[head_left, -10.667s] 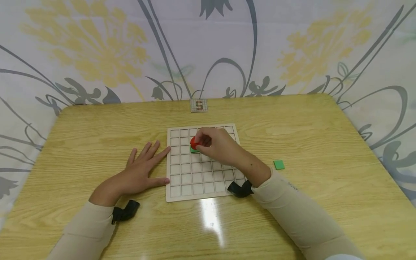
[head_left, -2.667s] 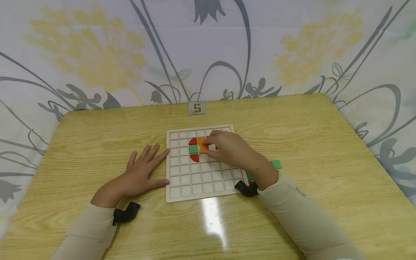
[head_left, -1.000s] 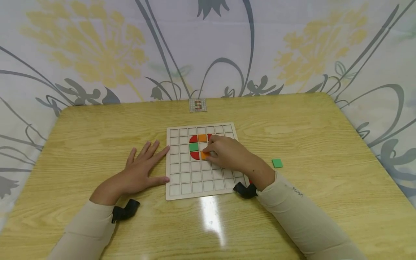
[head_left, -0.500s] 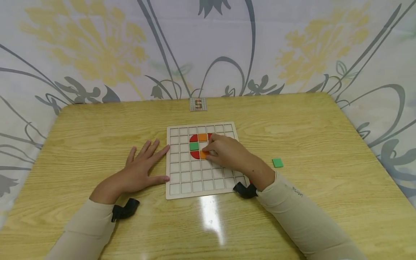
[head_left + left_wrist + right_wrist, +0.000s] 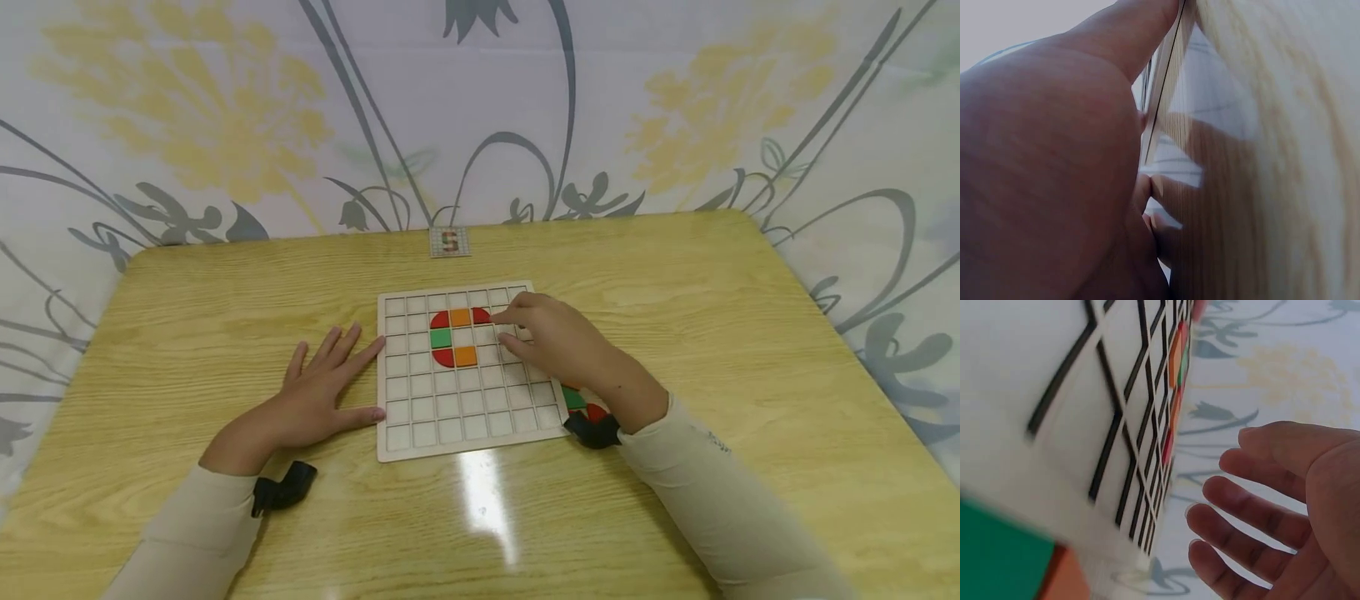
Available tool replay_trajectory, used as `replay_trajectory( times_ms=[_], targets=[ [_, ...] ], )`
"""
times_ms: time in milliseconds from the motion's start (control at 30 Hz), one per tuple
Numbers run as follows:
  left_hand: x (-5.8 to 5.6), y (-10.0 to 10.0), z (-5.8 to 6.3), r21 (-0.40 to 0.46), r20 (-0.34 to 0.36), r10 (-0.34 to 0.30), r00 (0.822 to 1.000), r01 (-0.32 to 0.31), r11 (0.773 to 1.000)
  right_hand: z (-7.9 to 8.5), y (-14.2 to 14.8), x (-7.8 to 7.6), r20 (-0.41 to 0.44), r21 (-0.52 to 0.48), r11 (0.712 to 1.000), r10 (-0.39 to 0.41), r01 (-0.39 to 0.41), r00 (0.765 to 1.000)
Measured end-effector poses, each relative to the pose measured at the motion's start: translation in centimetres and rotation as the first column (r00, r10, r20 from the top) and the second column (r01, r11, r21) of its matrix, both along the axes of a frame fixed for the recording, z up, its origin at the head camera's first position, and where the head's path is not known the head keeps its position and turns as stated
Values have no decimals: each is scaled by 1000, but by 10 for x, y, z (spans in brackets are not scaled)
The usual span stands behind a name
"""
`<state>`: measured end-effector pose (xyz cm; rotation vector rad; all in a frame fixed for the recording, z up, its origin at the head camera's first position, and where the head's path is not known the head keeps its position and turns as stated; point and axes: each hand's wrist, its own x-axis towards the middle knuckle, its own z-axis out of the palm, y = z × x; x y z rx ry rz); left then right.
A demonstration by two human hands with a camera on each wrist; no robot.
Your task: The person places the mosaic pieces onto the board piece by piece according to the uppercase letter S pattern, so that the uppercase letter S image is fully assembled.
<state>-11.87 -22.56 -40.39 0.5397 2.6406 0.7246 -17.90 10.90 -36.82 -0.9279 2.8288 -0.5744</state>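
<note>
A wooden grid board lies on the table, bearing a red quarter-round tile, an orange square tile and a red tile in one row. Below them sit a green square tile, another red quarter-round tile and a second orange square tile. My left hand rests spread on the table, thumb and index fingertip at the board's left edge. Over the board's right part hovers my right hand, fingers loosely bent and holding nothing, index fingertip close by the upper right red tile.
Beyond the board, a small pattern card with an S-shaped figure lies near the table's far edge. Loose tiles, including a green one and a red one, lie against the board's right side, partly hidden by the right wrist.
Red, green and orange tiles have come onto the board since the oldest frame. My right hand has let go of the lower orange tile and moved up and right. The left hand stays put.
</note>
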Motion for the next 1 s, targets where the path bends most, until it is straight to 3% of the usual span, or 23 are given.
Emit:
replay_trajectory(
  times_ms=[400,700,1000],
  targets=[
    [-1,1,-1,-16,4,3,1000,-3,1000,0,62,7,70,-76,994,-69,74,995],
    [0,-1,-4,-20,13,5,1000,-4,1000,-4,87,20,79,-99,995,-18,26,997],
    [-1,-1,-2,-37,9,-1,1000,1,999,-10,103,30,229,-203,979,53,-6,972]
  ],
)
